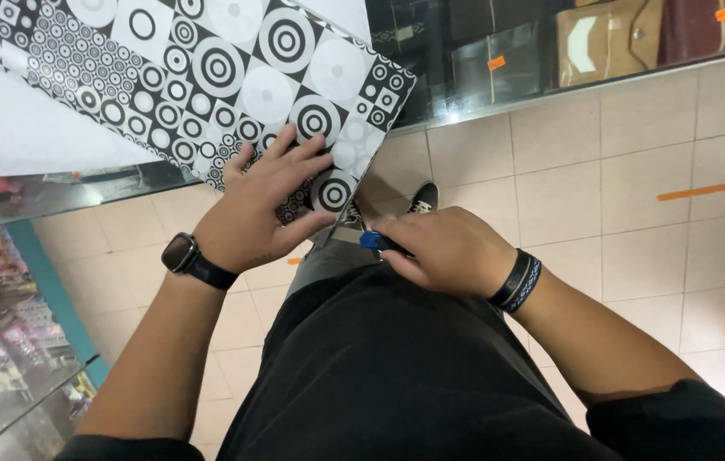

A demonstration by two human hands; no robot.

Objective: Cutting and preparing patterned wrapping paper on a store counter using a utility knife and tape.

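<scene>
Scissors [362,237] sit in my right hand [448,252], fingers curled tight round the blue handle, blades pointing left at the lower edge of the patterned paper [234,85], just beyond my fingertips. My left hand [260,201] is the nearer one to the sheet, lying on it with fingers spread flat. The paper is thin and smooth, black and white circles, running up-left away from both hands over a glass counter [64,192]
</scene>
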